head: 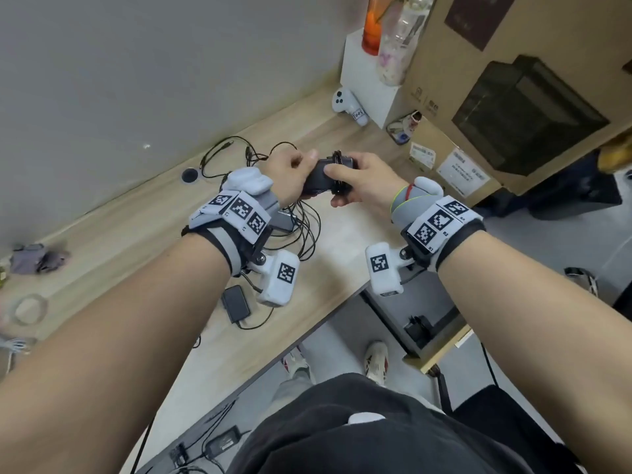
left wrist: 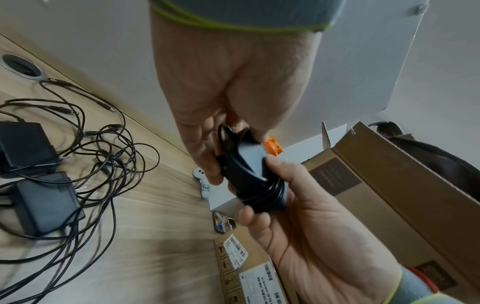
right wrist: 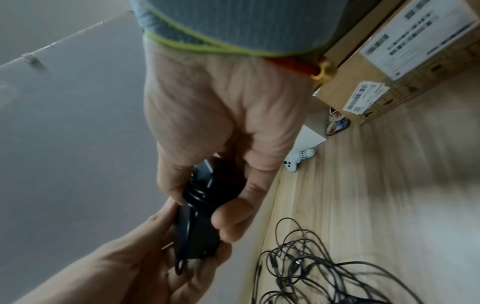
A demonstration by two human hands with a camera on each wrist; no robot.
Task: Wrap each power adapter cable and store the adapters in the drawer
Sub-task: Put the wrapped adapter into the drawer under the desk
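Above the wooden desk, both hands hold one black power adapter with its cable coiled round the body. My left hand grips the bare end. My right hand curls round the end that carries the cable coils. The left wrist view shows the same adapter between the left hand and the right hand. It also appears in the right wrist view. Another adapter lies on the desk with loose tangled cables. Two more adapters lie among the cables.
A drawer stands open under the desk's right edge, with a dark object inside. Cardboard boxes line the desk's right side. A white controller, a white box and a cable grommet sit at the back.
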